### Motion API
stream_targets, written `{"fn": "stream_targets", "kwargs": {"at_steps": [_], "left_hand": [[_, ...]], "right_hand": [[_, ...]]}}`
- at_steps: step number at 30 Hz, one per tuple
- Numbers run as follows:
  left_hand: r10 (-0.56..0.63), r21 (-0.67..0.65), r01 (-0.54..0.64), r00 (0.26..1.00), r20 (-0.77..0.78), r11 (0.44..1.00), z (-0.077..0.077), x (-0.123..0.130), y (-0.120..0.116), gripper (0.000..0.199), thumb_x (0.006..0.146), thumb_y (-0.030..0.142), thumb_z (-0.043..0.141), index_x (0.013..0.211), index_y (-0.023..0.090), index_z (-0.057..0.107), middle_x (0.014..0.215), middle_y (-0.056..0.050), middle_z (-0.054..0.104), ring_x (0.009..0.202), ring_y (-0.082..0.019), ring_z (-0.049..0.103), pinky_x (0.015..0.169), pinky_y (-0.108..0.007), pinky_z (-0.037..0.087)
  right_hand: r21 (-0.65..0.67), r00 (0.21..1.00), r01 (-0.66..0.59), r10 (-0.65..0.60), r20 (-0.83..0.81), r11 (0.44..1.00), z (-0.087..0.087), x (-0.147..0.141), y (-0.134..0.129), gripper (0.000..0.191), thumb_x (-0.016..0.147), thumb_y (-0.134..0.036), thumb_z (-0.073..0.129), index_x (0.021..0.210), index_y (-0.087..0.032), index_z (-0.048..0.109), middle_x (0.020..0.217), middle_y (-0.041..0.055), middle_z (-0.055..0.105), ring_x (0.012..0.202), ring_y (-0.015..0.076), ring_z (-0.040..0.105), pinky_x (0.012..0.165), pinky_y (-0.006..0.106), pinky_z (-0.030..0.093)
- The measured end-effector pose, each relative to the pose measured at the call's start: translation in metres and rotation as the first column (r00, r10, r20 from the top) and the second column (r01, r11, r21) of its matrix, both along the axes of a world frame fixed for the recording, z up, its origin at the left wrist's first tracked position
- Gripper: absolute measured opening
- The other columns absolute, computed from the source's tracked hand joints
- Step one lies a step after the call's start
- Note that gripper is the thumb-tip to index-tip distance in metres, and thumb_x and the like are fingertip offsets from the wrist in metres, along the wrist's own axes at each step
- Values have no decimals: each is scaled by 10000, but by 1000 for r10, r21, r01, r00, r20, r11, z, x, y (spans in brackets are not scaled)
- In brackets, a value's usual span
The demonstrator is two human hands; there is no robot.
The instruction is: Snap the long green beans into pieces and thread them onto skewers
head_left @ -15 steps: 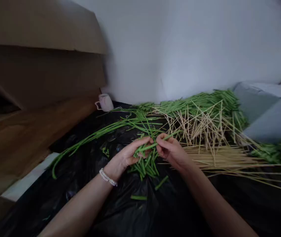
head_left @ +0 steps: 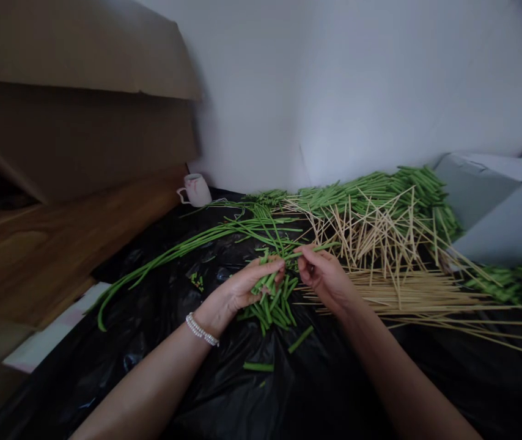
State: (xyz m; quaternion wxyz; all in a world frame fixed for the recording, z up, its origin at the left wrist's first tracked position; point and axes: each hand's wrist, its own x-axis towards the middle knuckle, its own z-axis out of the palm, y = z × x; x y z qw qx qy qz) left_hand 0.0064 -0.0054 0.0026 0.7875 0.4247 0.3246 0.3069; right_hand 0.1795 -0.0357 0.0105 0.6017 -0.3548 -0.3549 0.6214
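Your left hand (head_left: 254, 281) grips cut stalk pieces (head_left: 268, 285); your right hand (head_left: 323, 272) pinches a green stalk (head_left: 330, 245) pointing toward three o'clock. Likely light and crisp, it suits a gentle mid-length pinch.

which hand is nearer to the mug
Left. The left hand, holding cut green stems, is on this side of the mug and somewhat to its right. The right hand is also on this side but farther to the right, near the pale sticks.
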Motion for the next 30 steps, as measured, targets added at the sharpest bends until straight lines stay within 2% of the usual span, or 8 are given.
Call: {"fn": "stream_targets", "kwargs": {"at_steps": [6,12,15,19,22,26,28,30], "left_hand": [[143,7,-146,977,156,989,-1,6,5,303,740,376,782,727,133,603,680,27,542,516,-32,452,418,-139,313],[279,-17,-281,942,187,959,-4,10,9,336,707,392,809,775,112,637,731,-2,609,516,-31,481,404,-128,324],[302,-35,-301,931,204,953,-4,12,9,332,705,380,813,759,106,633,661,12,589,462,-18,438,396,-124,318],[275,-50,-271,938,209,961,-6,10,11,337,735,411,783,776,102,654,592,21,563,419,-21,410,380,-132,320],[266,-78,-255,936,230,964,-6,7,15,311,759,408,761,753,123,637,585,26,556,413,-31,421,367,-139,318],[315,-131,-292,921,227,947,-2,3,17,289,740,370,776,737,139,602,615,34,568,416,-31,446,373,-139,342],[362,-103,-348,909,208,932,0,3,18,277,716,333,792,734,142,592,619,40,570,423,-30,454,376,-133,338],[388,-6,-392,907,164,920,0,3,17,258,700,306,794,735,148,594,609,41,573,439,-41,474,391,-138,350]], "right_hand": [[4,996,17,-17,90,1000,-1,-4,-2,297,672,-425,800,821,-176,741,558,-40,565,439,54,425,398,184,273],[45,970,-4,-7,242,999,-9,-6,-2,309,729,-436,759,933,-204,766,563,-32,583,459,63,458,432,192,301],[60,957,-10,-8,291,998,-8,-9,-3,314,733,-451,745,921,-201,773,547,-30,580,452,70,458,428,202,296],[82,935,-84,50,350,993,-2,-17,-8,328,726,-454,742,913,-185,775,527,-26,583,444,81,466,422,214,304],[75,939,-107,76,334,991,0,-18,-10,337,735,-456,740,937,-189,769,529,-30,585,440,75,469,418,205,303],[61,977,-93,80,195,994,2,-9,-8,301,757,-473,727,807,-178,759,542,-27,573,440,52,449,415,184,297],[58,990,-62,55,131,996,5,-4,-7,305,742,-476,741,767,-172,748,536,-29,559,437,48,437,409,179,293],[57,994,-28,22,111,998,7,0,-6,309,713,-475,764,756,-171,740,529,-32,551,432,48,428,399,178,284]]}}
